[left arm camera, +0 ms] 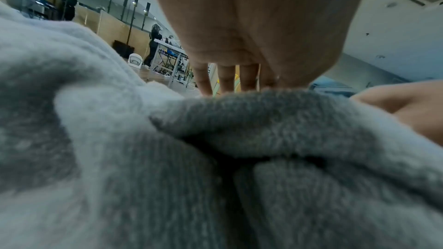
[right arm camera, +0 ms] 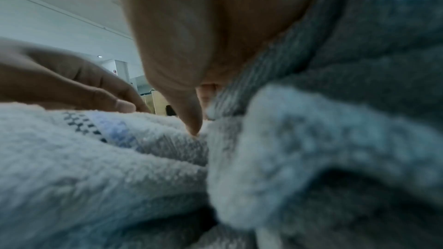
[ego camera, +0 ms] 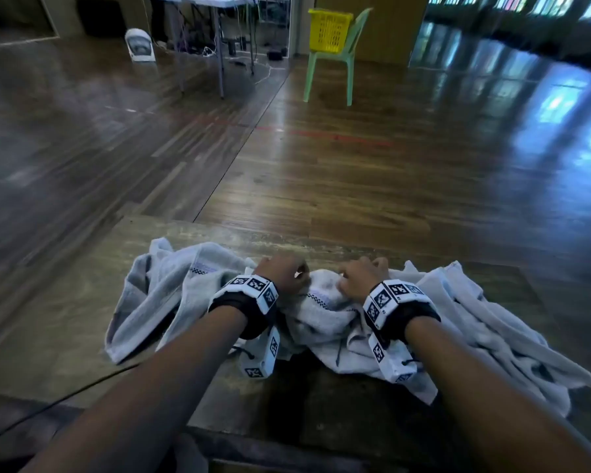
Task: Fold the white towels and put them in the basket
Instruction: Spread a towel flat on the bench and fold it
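Several crumpled white towels (ego camera: 164, 295) lie heaped on a worn wooden table (ego camera: 65, 322). My left hand (ego camera: 284, 273) sits on the middle towel (ego camera: 321, 312), near its checked stripe, with its fingers (left arm camera: 225, 79) curled down behind a raised fold (left arm camera: 263, 120). My right hand (ego camera: 362, 274) is close beside it on the same towel. Its thumb (right arm camera: 189, 113) digs into the cloth and towel is bunched against the palm (right arm camera: 335, 63). The yellow basket (ego camera: 328, 30) stands far off on a green chair (ego camera: 350, 63).
Beyond the table's far edge is wide wooden floor (ego camera: 355, 165). A folding table with cables (ego camera: 219, 35) and a small white fan (ego camera: 140, 46) stand at the back left. More towel hangs toward the right table edge (ego camera: 492, 336).
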